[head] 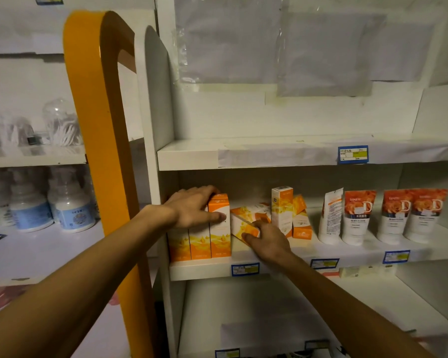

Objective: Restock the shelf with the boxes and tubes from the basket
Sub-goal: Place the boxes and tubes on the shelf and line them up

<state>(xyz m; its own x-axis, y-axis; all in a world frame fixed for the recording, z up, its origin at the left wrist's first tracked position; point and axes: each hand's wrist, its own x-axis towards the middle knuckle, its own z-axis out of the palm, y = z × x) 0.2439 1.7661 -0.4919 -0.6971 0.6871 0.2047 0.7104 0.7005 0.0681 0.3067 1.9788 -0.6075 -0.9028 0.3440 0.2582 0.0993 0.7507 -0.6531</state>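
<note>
White shelf (199, 271): left hand (194, 208) grips the upright boxes (219, 228); right hand (268, 240) pinches a tilted box (245, 224). Stand it flush beside them.

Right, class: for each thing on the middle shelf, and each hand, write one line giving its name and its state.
Left hand: resting on top of the upright boxes, fingers curled over them.
Upright boxes: three standing in a row at the shelf's left end.
Right hand: gripping the tilted box.
Tilted box: leaning, not yet upright.
Tall box: standing upright.
Tubes: standing cap-down in a row.
</note>
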